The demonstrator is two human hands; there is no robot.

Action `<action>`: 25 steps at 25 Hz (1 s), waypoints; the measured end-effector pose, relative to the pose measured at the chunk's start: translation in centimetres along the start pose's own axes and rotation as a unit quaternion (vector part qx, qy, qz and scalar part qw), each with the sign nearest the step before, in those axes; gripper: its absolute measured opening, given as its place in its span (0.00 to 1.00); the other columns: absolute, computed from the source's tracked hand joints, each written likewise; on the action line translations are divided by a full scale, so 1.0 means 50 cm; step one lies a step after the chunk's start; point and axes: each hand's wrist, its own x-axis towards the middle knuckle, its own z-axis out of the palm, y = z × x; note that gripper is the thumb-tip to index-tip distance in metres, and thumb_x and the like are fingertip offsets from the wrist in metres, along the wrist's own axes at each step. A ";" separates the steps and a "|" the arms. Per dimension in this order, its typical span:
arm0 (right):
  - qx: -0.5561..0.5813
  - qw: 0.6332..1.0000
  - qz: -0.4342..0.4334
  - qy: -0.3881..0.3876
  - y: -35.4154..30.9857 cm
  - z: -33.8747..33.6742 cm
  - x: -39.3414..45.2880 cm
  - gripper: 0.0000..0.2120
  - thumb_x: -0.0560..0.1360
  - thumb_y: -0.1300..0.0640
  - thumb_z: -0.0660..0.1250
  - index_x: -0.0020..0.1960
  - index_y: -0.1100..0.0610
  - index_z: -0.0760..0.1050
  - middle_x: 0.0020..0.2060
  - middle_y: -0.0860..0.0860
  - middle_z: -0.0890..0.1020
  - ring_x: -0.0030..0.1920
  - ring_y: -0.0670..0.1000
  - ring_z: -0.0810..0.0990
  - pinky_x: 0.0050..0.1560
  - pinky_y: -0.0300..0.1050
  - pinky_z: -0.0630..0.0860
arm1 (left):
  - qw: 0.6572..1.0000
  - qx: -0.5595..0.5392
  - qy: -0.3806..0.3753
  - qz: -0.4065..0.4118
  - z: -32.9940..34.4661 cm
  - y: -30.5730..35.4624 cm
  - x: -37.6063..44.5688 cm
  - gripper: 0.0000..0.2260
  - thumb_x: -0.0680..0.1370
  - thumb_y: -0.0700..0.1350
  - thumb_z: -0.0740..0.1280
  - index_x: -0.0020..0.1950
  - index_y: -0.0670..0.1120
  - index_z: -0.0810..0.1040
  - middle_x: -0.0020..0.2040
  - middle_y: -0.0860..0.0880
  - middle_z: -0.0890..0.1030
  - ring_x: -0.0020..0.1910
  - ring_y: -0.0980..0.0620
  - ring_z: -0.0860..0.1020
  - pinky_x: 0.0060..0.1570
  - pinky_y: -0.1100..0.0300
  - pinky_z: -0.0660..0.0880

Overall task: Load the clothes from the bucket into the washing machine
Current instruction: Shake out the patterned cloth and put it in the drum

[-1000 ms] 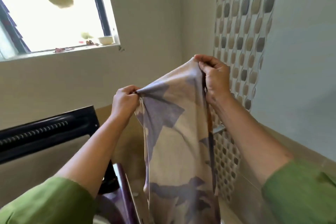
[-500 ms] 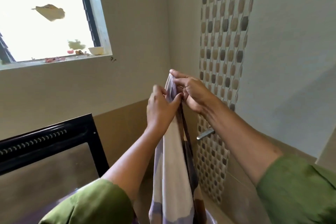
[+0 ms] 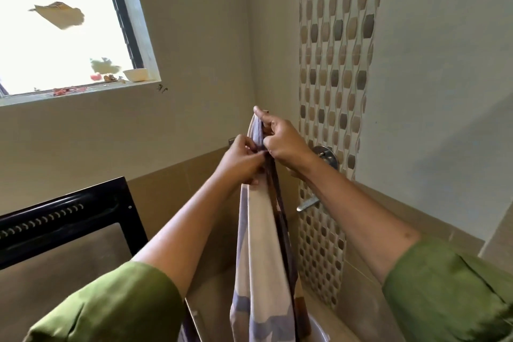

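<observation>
A cream cloth with purple and brown patches [image 3: 261, 253] hangs in a long narrow fold in front of me, held up at chest height. My right hand [image 3: 283, 144] grips its top edge, thumb pointing up. My left hand [image 3: 241, 159] pinches the same top edge just below and to the left, touching the right hand. The cloth's lower end drops out of view at the bottom. A pale rounded rim, perhaps the bucket [image 3: 319, 330], shows at the bottom beside the cloth. The washing machine's raised black lid [image 3: 69, 216] stands at the left.
A tiled wall with a metal tap handle [image 3: 308, 204] and round valve plate [image 3: 327, 155] is close on the right. A window [image 3: 63, 25] with a small bowl on its sill is up at the left. Green sleeves cover both upper arms.
The cloth was spread wide between my hands a second ago. My hands have come together, folding it into a narrow hanging strip, and stay joined at its top.
</observation>
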 end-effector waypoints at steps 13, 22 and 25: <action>0.157 0.968 0.193 -0.036 -0.003 -0.071 0.030 0.25 0.64 0.77 0.48 0.27 0.59 0.80 0.27 0.53 0.81 0.28 0.48 0.79 0.27 0.35 0.75 | 0.965 -0.227 -0.134 -0.012 0.001 0.026 0.034 0.09 0.80 0.43 0.60 0.54 0.42 0.78 0.40 0.46 0.78 0.37 0.51 0.76 0.37 0.58 0.73; 0.106 0.989 0.096 0.023 -0.026 -0.214 0.007 0.21 0.61 0.76 0.49 0.23 0.59 0.74 0.22 0.52 0.75 0.25 0.47 0.75 0.28 0.37 0.74 | 0.959 -0.029 -0.282 0.020 0.120 -0.049 0.051 0.05 0.71 0.41 0.64 0.37 0.40 0.74 0.27 0.50 0.73 0.25 0.55 0.70 0.25 0.64 0.66; 0.129 0.986 0.073 0.077 -0.027 -0.253 0.000 0.21 0.60 0.76 0.49 0.23 0.59 0.74 0.21 0.52 0.73 0.24 0.48 0.73 0.28 0.37 0.73 | 0.936 0.155 -0.314 0.034 0.173 -0.103 0.047 0.07 0.74 0.42 0.65 0.43 0.39 0.79 0.34 0.47 0.79 0.31 0.52 0.76 0.30 0.60 0.74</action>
